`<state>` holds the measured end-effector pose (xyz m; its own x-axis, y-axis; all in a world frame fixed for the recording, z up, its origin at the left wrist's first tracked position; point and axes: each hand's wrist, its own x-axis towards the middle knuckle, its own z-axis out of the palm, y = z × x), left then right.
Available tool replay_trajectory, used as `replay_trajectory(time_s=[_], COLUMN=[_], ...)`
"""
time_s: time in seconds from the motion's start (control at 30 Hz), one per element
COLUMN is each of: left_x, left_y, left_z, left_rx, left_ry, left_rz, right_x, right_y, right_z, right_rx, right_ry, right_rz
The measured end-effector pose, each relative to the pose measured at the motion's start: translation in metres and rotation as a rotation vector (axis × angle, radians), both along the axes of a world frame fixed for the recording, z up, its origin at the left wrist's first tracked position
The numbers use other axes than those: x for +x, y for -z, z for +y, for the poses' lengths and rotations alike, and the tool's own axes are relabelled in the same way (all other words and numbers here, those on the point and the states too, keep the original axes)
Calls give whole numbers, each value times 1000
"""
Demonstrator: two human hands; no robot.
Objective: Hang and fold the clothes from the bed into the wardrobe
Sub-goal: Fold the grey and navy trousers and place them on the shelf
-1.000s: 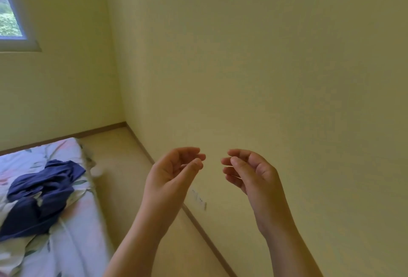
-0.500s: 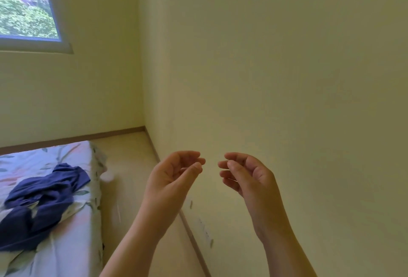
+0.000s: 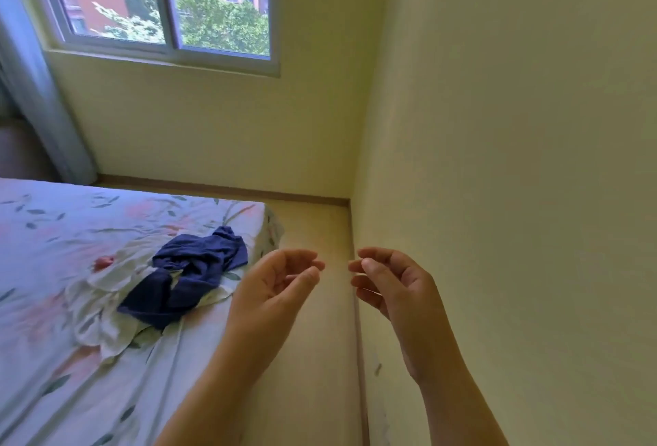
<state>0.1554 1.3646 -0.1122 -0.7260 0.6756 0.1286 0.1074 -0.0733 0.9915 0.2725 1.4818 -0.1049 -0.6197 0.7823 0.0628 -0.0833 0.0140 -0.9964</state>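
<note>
Navy cloth heap [image 3: 206, 260] on floral sheet [image 3: 53, 232]

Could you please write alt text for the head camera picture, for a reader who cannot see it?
Two empty hands, the left hand and the right hand, hover with loosely curled fingers above the floor beside a pale yellow wall. Left of them, a crumpled dark blue garment lies on the floral bed, near a window.

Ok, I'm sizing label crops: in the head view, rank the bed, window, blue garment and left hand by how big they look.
1. bed, largest.
2. window.
3. blue garment and left hand: roughly alike in the picture. The hand is nearer the camera, so I leave them unranked.
</note>
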Motion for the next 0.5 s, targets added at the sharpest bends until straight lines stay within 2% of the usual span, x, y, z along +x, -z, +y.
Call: replay_trajectory(time_s=[0.23,0.5], left_x=[-80,-193], left_y=[16,27], left_z=[20,40], left_rx=[-15,15], left_ry=[-139,-260], left_rz=[16,-91], right_x=[-99,-222], right_y=[6,2], right_z=[39,77], right_rx=[26,54], right_ry=[-160,-253], right_rz=[-28,-91])
